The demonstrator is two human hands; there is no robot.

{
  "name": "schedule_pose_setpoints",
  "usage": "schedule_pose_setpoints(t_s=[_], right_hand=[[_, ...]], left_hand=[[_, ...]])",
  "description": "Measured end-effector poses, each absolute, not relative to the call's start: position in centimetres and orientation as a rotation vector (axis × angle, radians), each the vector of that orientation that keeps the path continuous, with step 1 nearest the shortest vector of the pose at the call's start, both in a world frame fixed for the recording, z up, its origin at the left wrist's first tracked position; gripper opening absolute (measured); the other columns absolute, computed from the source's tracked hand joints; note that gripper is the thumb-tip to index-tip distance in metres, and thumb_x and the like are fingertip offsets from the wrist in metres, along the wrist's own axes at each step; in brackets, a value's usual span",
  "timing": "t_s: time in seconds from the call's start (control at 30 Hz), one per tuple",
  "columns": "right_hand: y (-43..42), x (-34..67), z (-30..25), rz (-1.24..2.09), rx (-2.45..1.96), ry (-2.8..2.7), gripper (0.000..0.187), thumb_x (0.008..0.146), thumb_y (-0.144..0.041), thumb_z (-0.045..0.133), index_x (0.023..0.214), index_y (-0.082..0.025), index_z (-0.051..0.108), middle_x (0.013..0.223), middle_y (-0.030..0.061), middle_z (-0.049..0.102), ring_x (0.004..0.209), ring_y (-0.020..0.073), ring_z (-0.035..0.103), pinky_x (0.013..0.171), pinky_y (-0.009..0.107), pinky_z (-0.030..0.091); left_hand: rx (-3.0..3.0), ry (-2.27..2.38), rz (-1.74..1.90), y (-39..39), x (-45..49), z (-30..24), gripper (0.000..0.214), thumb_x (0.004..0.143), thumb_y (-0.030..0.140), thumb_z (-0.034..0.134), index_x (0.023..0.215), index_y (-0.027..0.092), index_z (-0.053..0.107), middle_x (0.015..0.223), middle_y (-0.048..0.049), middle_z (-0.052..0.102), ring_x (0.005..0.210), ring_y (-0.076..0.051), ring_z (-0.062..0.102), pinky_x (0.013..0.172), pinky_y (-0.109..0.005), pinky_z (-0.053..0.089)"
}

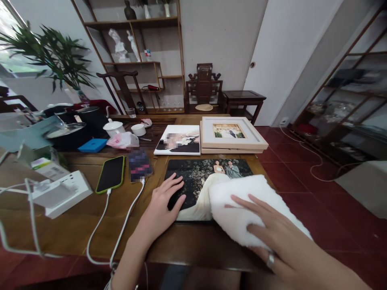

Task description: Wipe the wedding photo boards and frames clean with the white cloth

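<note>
A dark wedding photo panel (193, 181) lies flat at the front of the wooden table, showing a couple and a long pale dress. My left hand (163, 199) rests on the panel's left edge, fingers stretched apart, with nothing in it. A fluffy white cloth (242, 193) covers the panel's lower right part and hangs past its edge. Gripping this cloth from above is my right hand (272, 231), which wears a ring. Part of the panel is hidden beneath the cloth.
Behind the panel lie a white-edged photo print (178, 147) and pale wooden frames (234, 147). To the left are a green-cased phone (111, 174), another device (140, 166), charging cables (101, 227), a white power strip (68, 191), a blue box (92, 145) and dark pots (65, 135).
</note>
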State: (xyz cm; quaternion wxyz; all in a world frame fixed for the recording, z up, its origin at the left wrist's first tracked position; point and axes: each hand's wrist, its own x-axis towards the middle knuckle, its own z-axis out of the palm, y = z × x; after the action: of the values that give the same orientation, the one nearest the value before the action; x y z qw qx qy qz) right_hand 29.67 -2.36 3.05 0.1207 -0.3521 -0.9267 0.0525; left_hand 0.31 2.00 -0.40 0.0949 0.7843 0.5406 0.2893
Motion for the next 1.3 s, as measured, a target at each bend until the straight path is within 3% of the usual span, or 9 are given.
schedule_pose_setpoints(t_s=[0.13, 0.23, 0.37, 0.57, 0.73, 0.87, 1.0, 1.17, 1.3], right_hand=[[1.5, 29.9, 3.0, 0.149, -1.198, -2.66, 0.025, 0.089, -0.026, 0.042, 0.102, -0.021, 0.063, 0.141, 0.0117, 0.043, 0.129, 0.033, 0.037, 0.099, 0.055, 0.038], [4.9, 30.0, 2.7, 0.078, -1.286, -2.623, 0.034, 0.094, -0.032, 0.034, 0.107, -0.017, 0.061, 0.126, 0.0169, 0.056, 0.123, 0.0348, 0.044, 0.096, 0.054, 0.04], [7.4, 29.9, 2.2, 0.007, -1.394, -2.535, 0.038, 0.094, -0.037, 0.031, 0.102, -0.016, 0.062, 0.109, 0.016, 0.064, 0.116, 0.0362, 0.05, 0.088, 0.05, 0.045], [4.8, 29.6, 2.0, -0.036, -1.22, -2.548, 0.026, 0.092, -0.024, 0.038, 0.1, -0.017, 0.062, 0.125, 0.0158, 0.057, 0.126, 0.0315, 0.042, 0.102, 0.054, 0.034], [-0.2, 29.7, 2.3, 0.006, -1.101, -2.638, 0.022, 0.078, -0.01, 0.046, 0.089, -0.019, 0.062, 0.132, 0.0129, 0.052, 0.134, 0.0293, 0.03, 0.105, 0.057, 0.03], [-3.1, 29.0, 2.4, 0.022, -0.872, -2.719, 0.021, 0.069, -0.012, 0.05, 0.083, -0.021, 0.064, 0.14, 0.0092, 0.044, 0.135, 0.0324, 0.025, 0.105, 0.06, 0.029], [-3.5, 28.1, 2.4, 0.084, -0.76, -2.744, 0.02, 0.066, -0.015, 0.052, 0.078, -0.022, 0.067, 0.14, 0.0074, 0.045, 0.134, 0.0352, 0.027, 0.105, 0.061, 0.026], [-0.7, 27.9, 3.8, 0.223, -0.992, -2.743, 0.024, 0.077, -0.014, 0.05, 0.095, -0.021, 0.065, 0.136, 0.0089, 0.049, 0.132, 0.0297, 0.034, 0.106, 0.054, 0.031], [3.8, 28.3, 3.9, 0.162, -1.151, -2.667, 0.025, 0.089, -0.024, 0.043, 0.101, -0.018, 0.063, 0.136, 0.0163, 0.048, 0.127, 0.034, 0.039, 0.1, 0.055, 0.036]], left_hand=[[2.318, 1.598, 0.855, 1.9, 0.3, -0.2, 0.029, 0.088, 0.029, 0.049, 0.114, 0.02, 0.059, 0.129, -0.0095, 0.058, 0.131, -0.025, 0.041, 0.103, -0.049, 0.037], [2.3, 1.599, 0.868, 1.9, 0.4, -0.1, 0.028, 0.088, 0.028, 0.049, 0.114, 0.021, 0.059, 0.129, -0.0091, 0.057, 0.131, -0.025, 0.041, 0.103, -0.05, 0.037], [2.262, 1.603, 0.872, 1.8, 0.3, 0.0, 0.028, 0.088, 0.029, 0.048, 0.113, 0.022, 0.059, 0.13, -0.0084, 0.056, 0.131, -0.025, 0.04, 0.104, -0.048, 0.036], [2.215, 1.59, 0.844, 2.0, 0.1, 0.0, 0.033, 0.09, 0.03, 0.045, 0.12, 0.021, 0.056, 0.135, -0.0078, 0.052, 0.134, -0.023, 0.036, 0.106, -0.045, 0.034], [2.207, 1.624, 0.801, 1.8, 0.3, 0.4, 0.036, 0.092, 0.031, 0.042, 0.124, 0.021, 0.052, 0.14, -0.0071, 0.046, 0.135, -0.023, 0.033, 0.108, -0.046, 0.03], [2.136, 1.665, 0.842, 1.6, 0.3, 0.6, 0.038, 0.094, 0.034, 0.037, 0.127, 0.022, 0.05, 0.147, -0.0059, 0.036, 0.135, -0.022, 0.033, 0.11, -0.044, 0.029], [2.159, 1.708, 0.861, 1.9, 0.3, 0.1, 0.042, 0.093, 0.036, 0.038, 0.13, 0.018, 0.046, 0.144, -0.0098, 0.038, 0.137, -0.023, 0.029, 0.112, -0.044, 0.026], [2.27, 1.717, 0.815, 2.1, 0.1, -0.6, 0.043, 0.091, 0.035, 0.042, 0.128, 0.014, 0.049, 0.142, -0.0134, 0.04, 0.138, -0.024, 0.027, 0.112, -0.044, 0.027], [2.294, 1.713, 0.806, 2.1, 0.0, -0.6, 0.041, 0.091, 0.033, 0.042, 0.127, 0.015, 0.049, 0.142, -0.0134, 0.041, 0.138, -0.024, 0.027, 0.111, -0.045, 0.028]])
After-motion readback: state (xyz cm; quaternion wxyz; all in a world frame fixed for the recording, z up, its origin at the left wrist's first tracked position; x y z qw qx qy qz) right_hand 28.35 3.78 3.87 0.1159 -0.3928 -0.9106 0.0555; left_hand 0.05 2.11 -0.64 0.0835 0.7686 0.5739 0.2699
